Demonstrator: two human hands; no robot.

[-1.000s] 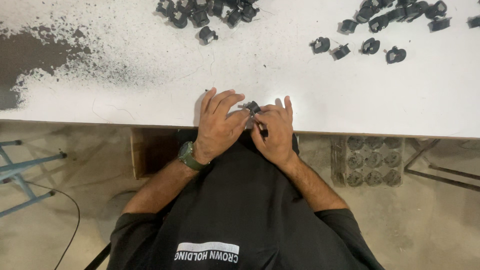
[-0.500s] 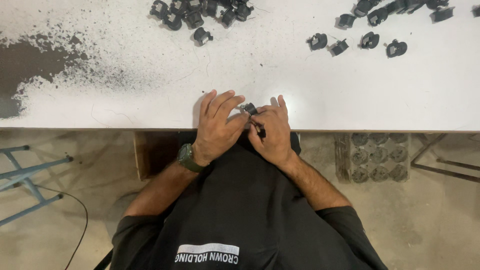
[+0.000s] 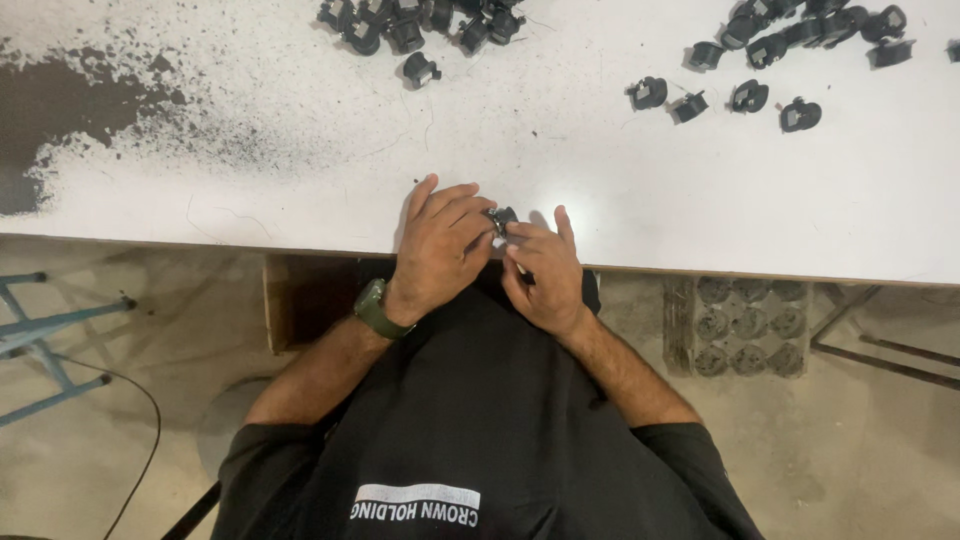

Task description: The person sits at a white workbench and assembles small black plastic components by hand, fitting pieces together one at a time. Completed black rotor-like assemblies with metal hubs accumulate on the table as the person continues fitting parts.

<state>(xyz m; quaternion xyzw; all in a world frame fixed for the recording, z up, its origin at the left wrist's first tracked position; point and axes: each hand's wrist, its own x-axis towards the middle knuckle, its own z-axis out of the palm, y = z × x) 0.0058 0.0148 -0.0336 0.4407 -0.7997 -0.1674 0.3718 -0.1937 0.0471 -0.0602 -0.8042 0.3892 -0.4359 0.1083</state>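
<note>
My left hand [image 3: 440,245] and my right hand [image 3: 540,275] meet at the near edge of a white table [image 3: 300,190]. Both hold one small black plastic part [image 3: 502,218] between their fingertips; most of the part is hidden by the fingers. A green watch [image 3: 372,308] is on my left wrist. Several similar black parts lie in a pile at the far middle [image 3: 420,25]. Several more are scattered at the far right [image 3: 770,60].
The table's left side has a worn dark patch [image 3: 70,110] with speckles. Below the table edge are a grey tray with round cells [image 3: 745,325], a brown box [image 3: 300,300], a blue metal frame [image 3: 45,330] and a cable on the concrete floor.
Both hands stay together on the small black part, with only slight finger shifts. The view has drifted a little, so the table edge sits lower in the frame.
</note>
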